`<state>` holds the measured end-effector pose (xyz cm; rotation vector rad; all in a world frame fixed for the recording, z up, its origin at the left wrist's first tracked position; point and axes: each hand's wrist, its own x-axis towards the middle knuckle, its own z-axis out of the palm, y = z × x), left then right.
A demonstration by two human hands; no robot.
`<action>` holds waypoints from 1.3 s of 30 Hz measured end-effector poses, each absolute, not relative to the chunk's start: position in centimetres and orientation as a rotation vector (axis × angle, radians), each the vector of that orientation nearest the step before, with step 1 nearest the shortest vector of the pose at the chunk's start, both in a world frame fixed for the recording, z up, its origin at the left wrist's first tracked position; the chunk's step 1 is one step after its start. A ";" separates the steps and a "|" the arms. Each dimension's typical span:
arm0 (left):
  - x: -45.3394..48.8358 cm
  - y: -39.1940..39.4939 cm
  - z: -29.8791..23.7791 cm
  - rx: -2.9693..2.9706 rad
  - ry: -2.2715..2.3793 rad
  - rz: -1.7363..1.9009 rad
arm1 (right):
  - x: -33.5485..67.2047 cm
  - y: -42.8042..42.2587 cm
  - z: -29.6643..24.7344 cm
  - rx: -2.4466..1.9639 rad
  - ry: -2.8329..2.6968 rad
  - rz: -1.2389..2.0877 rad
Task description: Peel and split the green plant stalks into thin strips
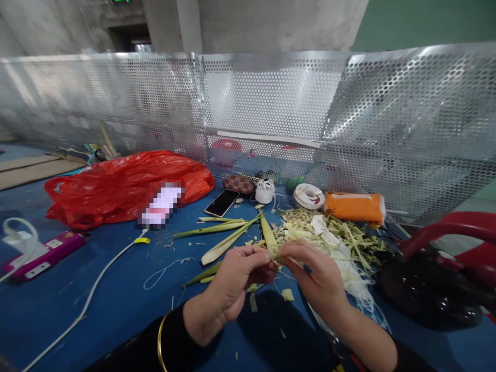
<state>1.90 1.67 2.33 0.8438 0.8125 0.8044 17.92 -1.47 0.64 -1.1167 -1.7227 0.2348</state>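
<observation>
Both hands meet over the middle of the blue table (116, 315), holding a long, pointed pale-green leaf (267, 231) whose tip points away from me. My left hand (237, 276) pinches its near end between thumb and fingers. My right hand (318, 271) pinches the same end from the other side; the fingers hide that part of the leaf. Just left of it lie more split leaves (225, 245), with darker green pieces (203, 274) partly behind my left hand. A heap of shredded plant scraps (349, 237) spreads beyond my right hand.
A red plastic bag (116, 178), charging phone (161, 205) and purple power strip (48, 253) lie left. At the back are a dark phone (222, 203), a checkered case (238, 184), a white spool (309, 196) and an orange pack (354, 207). White threads (356, 281) tangle at right, near a black-and-red object (437, 289).
</observation>
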 end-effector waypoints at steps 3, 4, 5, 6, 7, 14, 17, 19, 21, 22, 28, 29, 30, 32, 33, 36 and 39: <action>1.8 1.6 2.4 0.812 0.791 0.779 | 17.9 -1.6 0.6 -1.090 -1.746 0.188; 1.7 1.6 2.4 0.812 0.791 0.774 | 17.9 -1.6 0.5 -1.098 -1.735 0.183; 1.6 1.6 2.4 0.814 0.790 0.769 | 17.8 -1.6 0.5 -1.106 -1.725 0.184; 1.6 1.6 2.4 0.814 0.788 0.759 | 17.8 -1.6 0.5 -1.110 -1.720 0.188; 1.5 1.6 2.4 0.811 0.789 0.746 | 17.8 -1.6 0.5 -1.108 -1.718 0.193; 2.0 1.3 2.0 0.859 0.824 0.844 | 17.7 -1.5 0.4 -1.090 -1.697 0.276; 2.4 1.1 2.0 0.921 0.880 0.958 | 17.4 -1.5 0.2 -1.106 -1.642 0.317; 2.5 1.1 2.0 0.983 0.900 1.008 | 17.3 -1.5 0.0 -1.108 -1.608 0.373; 2.4 1.1 1.9 1.093 0.907 1.046 | 17.3 -1.4 0.0 -1.105 -1.575 0.445; 2.3 1.1 1.8 1.167 0.910 1.061 | 17.2 -1.4 0.0 -1.102 -1.558 0.473; 2.0 1.2 1.8 1.408 0.962 1.102 | 17.3 -1.4 0.2 -1.064 -1.505 0.487; 2.0 1.2 1.8 1.383 0.962 1.097 | 17.3 -1.4 0.2 -1.069 -1.507 0.483; 2.0 1.2 1.8 1.355 0.962 1.090 | 17.3 -1.4 0.3 -1.078 -1.512 0.477; 2.1 1.3 1.9 1.316 0.961 1.081 | 17.4 -1.5 0.3 -1.103 -1.521 0.466; 2.1 1.3 1.9 1.314 0.963 1.082 | 17.4 -1.5 0.3 -1.114 -1.527 0.462; 2.1 1.5 1.8 1.387 0.986 1.094 | 17.4 -1.7 0.4 -1.148 -1.539 0.457; 2.1 1.4 1.7 1.499 0.978 1.075 | 17.3 -1.8 0.6 -1.218 -1.522 0.444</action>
